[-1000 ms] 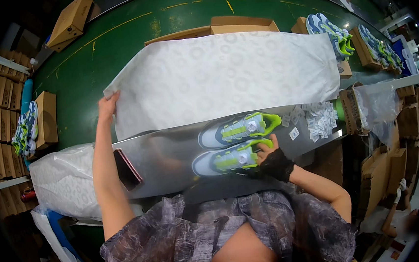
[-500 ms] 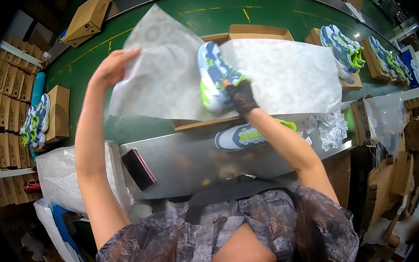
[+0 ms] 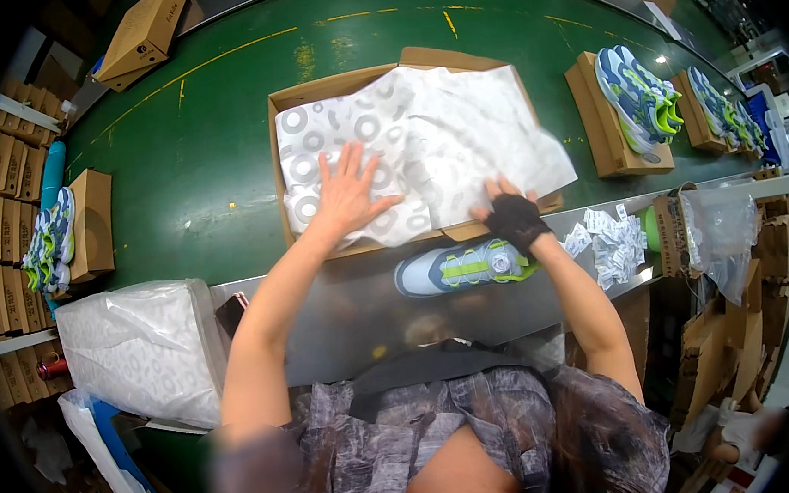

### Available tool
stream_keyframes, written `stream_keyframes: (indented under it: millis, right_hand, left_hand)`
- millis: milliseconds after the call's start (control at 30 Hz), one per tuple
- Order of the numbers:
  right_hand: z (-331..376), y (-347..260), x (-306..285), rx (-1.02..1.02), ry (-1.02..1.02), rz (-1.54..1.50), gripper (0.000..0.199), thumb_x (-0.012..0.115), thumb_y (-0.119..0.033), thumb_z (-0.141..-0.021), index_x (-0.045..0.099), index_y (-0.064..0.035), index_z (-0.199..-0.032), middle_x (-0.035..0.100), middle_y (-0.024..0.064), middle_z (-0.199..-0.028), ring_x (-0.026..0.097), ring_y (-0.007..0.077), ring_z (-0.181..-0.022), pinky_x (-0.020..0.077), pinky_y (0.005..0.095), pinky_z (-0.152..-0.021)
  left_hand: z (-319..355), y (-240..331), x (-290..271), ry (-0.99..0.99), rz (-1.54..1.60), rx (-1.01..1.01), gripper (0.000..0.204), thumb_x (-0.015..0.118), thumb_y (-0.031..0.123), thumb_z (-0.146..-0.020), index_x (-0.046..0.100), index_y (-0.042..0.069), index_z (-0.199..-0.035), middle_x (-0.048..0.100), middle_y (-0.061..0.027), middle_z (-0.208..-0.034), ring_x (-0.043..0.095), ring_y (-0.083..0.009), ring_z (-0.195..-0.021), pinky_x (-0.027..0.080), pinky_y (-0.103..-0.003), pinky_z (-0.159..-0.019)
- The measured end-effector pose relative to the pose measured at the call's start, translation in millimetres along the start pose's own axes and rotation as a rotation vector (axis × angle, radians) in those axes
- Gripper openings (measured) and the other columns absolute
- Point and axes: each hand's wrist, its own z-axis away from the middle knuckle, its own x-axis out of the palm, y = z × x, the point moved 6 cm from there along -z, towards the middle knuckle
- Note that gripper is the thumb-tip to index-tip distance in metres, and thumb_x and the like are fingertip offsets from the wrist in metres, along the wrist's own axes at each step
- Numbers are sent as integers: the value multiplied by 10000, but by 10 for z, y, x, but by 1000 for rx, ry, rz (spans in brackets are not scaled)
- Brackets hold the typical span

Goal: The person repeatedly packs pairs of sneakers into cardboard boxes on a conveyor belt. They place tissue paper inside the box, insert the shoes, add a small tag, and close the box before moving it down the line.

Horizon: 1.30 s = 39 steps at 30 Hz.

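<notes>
White patterned tissue paper [image 3: 446,131] lies across an open cardboard shoe box [image 3: 278,126] on the green belt, hiding whatever the box holds. My left hand [image 3: 351,194] rests on the paper's left part, palm down with fingers spread. Over the near right edge of the paper is my right hand [image 3: 513,219], in a black fingerless glove, its fingers stretched apart. Just below the box, a blue and white sneaker [image 3: 456,268] with lime-green trim lies on the metal ledge [image 3: 345,320], close to my right wrist.
Small white paper slips [image 3: 612,243] are piled at right. A stack of wrapped tissue [image 3: 139,350] stands at left, partly over a dark phone-like object [image 3: 231,310]. Sneakers on a box [image 3: 638,107] sit further right; another box [image 3: 94,224] with sneakers is left. Stacked boxes [image 3: 3,212] line the far left.
My left hand has brought the paper's raised left flap down over the box. My right hand has let go of a sneaker, now out of sight, and moved right and nearer.
</notes>
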Motion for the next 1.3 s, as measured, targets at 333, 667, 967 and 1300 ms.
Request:
stream_keyframes:
  millis: [333, 667, 967, 1300]
  right_hand:
    - [1172, 187, 6, -204, 235, -19, 310, 692, -286, -643, 556, -47, -787, 567, 85, -754, 532, 255, -807, 359, 470, -775]
    - [1317, -1604, -1002, -825, 527, 96, 188, 685, -198, -656, 541, -78, -637, 545, 43, -677, 531, 193, -787, 251, 562, -851]
    - [1410, -1515, -1295, -884, 711, -240, 254, 707, -115, -632, 562, -50, -831, 595, 71, -941, 524, 255, -870, 406, 421, -785]
    - [532, -176, 641, 505, -228, -1786, 298, 616, -206, -781, 517, -17, -989, 564, 87, -984, 543, 205, -875, 444, 306, -725]
  left_hand:
    - [-44, 58, -32, -105, 433, -247, 622, 666, 383, -707, 467, 22, -1173, 448, -221, -1185, 414, -331, -1134, 330, -486, -909]
    - [698, 943, -703, -188, 1076, -97, 692, 791, 213, -529, 478, 42, -1122, 534, -147, -1057, 493, -310, -999, 394, -367, -843]
    - [493, -98, -952, 205, 1280, -591, 536, 729, 206, -654, 498, -30, -1076, 578, -118, -977, 563, -173, -856, 461, -267, -731]
    - [127, -65, 845, -317, 1415, -1111, 693, 507, 480, -819, 400, -125, -1138, 520, -214, -1078, 569, -296, -885, 508, -434, -691]
